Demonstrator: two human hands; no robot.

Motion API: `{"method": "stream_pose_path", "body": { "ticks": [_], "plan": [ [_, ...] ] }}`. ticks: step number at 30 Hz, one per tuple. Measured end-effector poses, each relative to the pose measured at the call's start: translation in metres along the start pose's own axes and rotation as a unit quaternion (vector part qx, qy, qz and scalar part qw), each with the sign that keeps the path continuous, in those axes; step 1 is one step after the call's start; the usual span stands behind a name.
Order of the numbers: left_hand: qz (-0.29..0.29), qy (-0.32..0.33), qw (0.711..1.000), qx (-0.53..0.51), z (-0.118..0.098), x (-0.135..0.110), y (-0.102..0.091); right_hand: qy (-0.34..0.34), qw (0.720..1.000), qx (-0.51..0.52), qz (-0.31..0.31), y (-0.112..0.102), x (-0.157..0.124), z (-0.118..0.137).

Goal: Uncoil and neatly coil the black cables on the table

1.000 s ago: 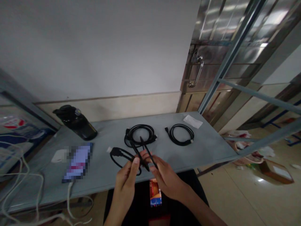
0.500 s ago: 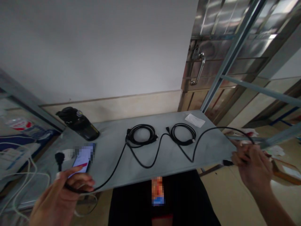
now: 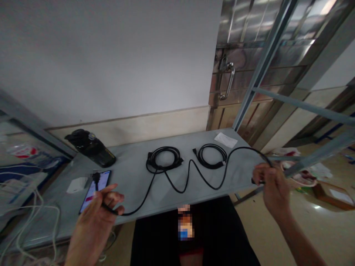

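Note:
A long black cable (image 3: 181, 191) runs in loose waves across the grey table (image 3: 130, 159) from one hand to the other. My left hand (image 3: 101, 212) pinches it close to one end, and the plug (image 3: 96, 178) sticks up above the fingers, in front of the phone. At the table's right edge my right hand (image 3: 270, 184) is closed round the cable's other end, which is mostly hidden by the fingers. Between my hands lie two coiled black cables, the left coil (image 3: 151, 162) partly under or against the held cable and the right coil (image 3: 201, 160) farther right.
A black bottle (image 3: 91, 147) stands at the table's back left. Near it are a phone (image 3: 104, 181) and a small white object (image 3: 76, 185). White paper (image 3: 226, 140) lies at the back right. White cords (image 3: 36, 207) hang at left; metal posts (image 3: 262, 70) rise at right.
Both hands have moved inward, the left one to the right and the right one to the left. The held cable's waves have shifted and lie slightly away from the right coil's left side.

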State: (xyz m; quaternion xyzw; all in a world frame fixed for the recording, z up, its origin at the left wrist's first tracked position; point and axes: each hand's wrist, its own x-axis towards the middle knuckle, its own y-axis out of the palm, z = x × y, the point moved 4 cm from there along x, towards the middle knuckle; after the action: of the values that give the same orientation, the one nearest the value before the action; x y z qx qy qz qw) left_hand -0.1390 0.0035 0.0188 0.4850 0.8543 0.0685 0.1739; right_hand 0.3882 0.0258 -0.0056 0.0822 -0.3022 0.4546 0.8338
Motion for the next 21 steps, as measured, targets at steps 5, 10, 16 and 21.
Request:
{"method": "stream_pose_path", "body": {
  "ticks": [5,10,16,21],
  "plan": [
    [0.012,-0.082,0.993,-0.087,0.033,-0.001,0.012,-0.036,0.969,0.009,0.243,0.086,-0.053,0.035],
    [0.013,-0.162,0.981,-0.102,0.059,-0.004,0.014,-0.119,0.893,0.052,0.431,0.172,-0.098,0.083],
    [0.096,-0.198,0.966,-0.134,0.081,0.0,0.004,-0.289,0.798,-0.015,0.529,0.252,-0.15,0.098],
    [0.059,-0.197,0.97,-0.127,0.065,0.0,0.008,-0.356,0.775,-0.04,0.521,0.277,-0.16,0.095]
  ]
}}
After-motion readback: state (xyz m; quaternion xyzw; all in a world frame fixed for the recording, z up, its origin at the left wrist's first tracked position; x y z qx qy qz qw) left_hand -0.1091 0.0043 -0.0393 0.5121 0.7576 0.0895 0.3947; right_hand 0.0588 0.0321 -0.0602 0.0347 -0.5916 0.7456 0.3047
